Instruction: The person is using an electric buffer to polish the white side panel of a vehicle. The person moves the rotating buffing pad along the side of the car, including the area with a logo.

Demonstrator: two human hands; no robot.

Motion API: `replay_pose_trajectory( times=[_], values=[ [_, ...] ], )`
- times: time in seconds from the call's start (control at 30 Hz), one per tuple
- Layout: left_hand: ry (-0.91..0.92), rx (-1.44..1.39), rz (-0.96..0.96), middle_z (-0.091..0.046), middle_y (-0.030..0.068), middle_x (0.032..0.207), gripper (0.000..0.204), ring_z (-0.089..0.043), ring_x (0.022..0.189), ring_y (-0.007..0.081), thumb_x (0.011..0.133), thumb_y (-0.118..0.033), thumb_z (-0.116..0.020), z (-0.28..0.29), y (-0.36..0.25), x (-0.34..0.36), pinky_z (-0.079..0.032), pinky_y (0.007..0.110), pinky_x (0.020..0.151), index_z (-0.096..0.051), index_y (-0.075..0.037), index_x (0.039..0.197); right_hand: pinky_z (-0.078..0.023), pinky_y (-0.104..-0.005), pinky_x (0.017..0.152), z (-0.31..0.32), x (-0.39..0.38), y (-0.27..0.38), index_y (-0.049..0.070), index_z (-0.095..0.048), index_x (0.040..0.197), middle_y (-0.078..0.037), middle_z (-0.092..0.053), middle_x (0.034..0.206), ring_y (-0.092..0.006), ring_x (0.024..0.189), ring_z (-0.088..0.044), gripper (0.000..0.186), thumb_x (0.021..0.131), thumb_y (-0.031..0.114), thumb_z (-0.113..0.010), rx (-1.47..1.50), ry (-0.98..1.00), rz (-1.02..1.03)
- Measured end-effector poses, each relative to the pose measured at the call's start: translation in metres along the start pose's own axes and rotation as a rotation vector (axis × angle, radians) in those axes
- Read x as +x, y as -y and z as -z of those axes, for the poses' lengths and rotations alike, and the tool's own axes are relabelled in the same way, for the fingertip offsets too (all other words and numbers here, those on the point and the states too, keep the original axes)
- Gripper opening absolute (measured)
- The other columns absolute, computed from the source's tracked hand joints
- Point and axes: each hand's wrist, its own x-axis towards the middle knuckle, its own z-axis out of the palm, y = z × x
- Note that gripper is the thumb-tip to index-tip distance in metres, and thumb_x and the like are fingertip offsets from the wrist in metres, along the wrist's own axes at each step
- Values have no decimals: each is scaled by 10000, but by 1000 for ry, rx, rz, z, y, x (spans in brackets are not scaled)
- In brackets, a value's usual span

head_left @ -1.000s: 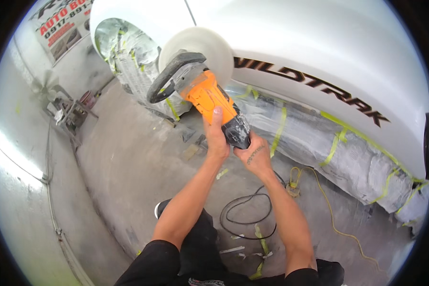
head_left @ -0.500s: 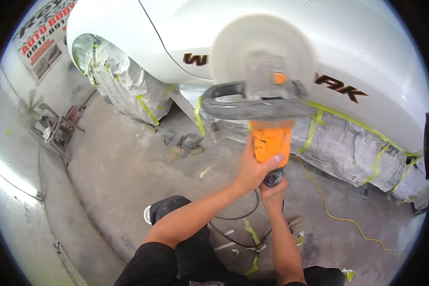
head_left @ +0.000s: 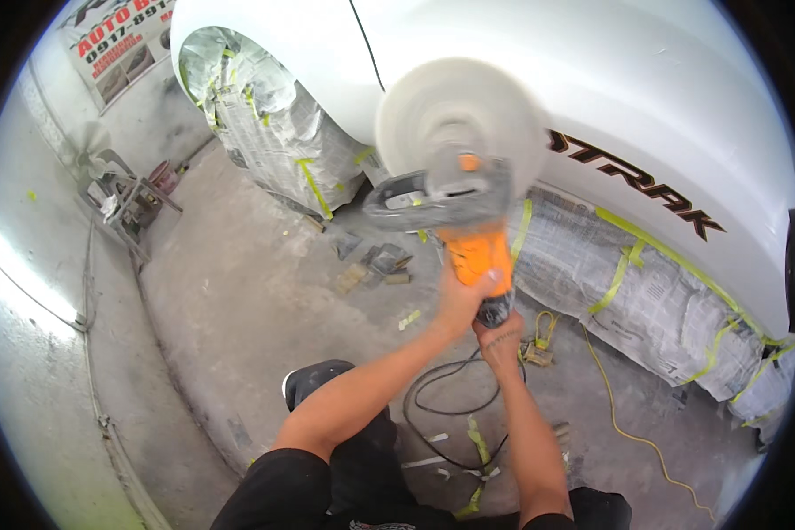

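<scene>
I hold an orange-and-black rotary polisher (head_left: 475,249) up in front of me against the white vehicle's side panel (head_left: 636,71). Its large pale round pad (head_left: 455,97), blurred, lies over part of the dark lettering decal (head_left: 662,190) and hides some of it. My left hand (head_left: 459,305) is closed round the orange body, thumb on top. Below it, my right hand (head_left: 502,340) is closed on the black rear end, from which a dark cord (head_left: 446,409) appears to run down into loops on the floor.
Masking sheets with yellow-green tape cover the sill (head_left: 632,296) and wheel (head_left: 269,141). A yellow cord (head_left: 632,435), sanding blocks (head_left: 371,269) and tape scraps lie on the concrete floor (head_left: 221,327). Along the left wall (head_left: 35,380) are a stool (head_left: 128,194), fan, bucket (head_left: 163,177) and poster.
The polisher first swung right across the decal, turning more upright, and has since moved back a little left along the panel. Both hands stayed gripped on it.
</scene>
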Motion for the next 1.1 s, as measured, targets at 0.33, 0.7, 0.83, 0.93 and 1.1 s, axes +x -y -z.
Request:
replay_pose_trajectory(
  times=[0.33,0.7,0.83,0.93,1.1],
  values=[
    [-343,-90,-176,-601,89,1287,493,-581,1151,189,1009,-277,-614,50,0,53,-464,359,1012,-484,15,1384,-528,-516,737,-28,72,35,18,-680,990,-259,-696,841,-462,832,-678,356,689,200,-740,-308,112,211],
    [-46,54,-41,-681,102,1136,468,-661,998,182,887,-164,-739,-73,15,-23,-538,333,884,-555,38,1268,-544,-419,740,85,4,-25,7,-682,1037,-197,-721,825,-372,791,-715,383,673,102,-756,-128,-1,31],
    [276,210,228,-708,98,1055,415,-677,924,171,864,-153,-758,-102,22,-42,-549,333,828,-600,56,1186,-527,-412,769,110,-36,-66,-29,-649,1086,-155,-705,941,-302,853,-686,428,769,231,-774,-10,-117,-66],
    [523,366,202,-674,143,1165,578,-656,1034,211,875,-249,-780,-114,4,-43,-530,367,892,-531,76,1283,-511,-405,831,97,-49,-82,-41,-621,1159,-171,-688,1074,-300,949,-666,493,864,337,-736,59,-255,-53],
    [463,297,37,-528,188,1358,733,-504,1272,263,951,-401,-702,-100,29,-49,-421,398,1052,-373,51,1426,-481,-421,916,63,-58,-149,-34,-566,1265,-212,-623,1216,-312,1093,-620,566,928,408,-669,-66,-353,190]
  ],
)
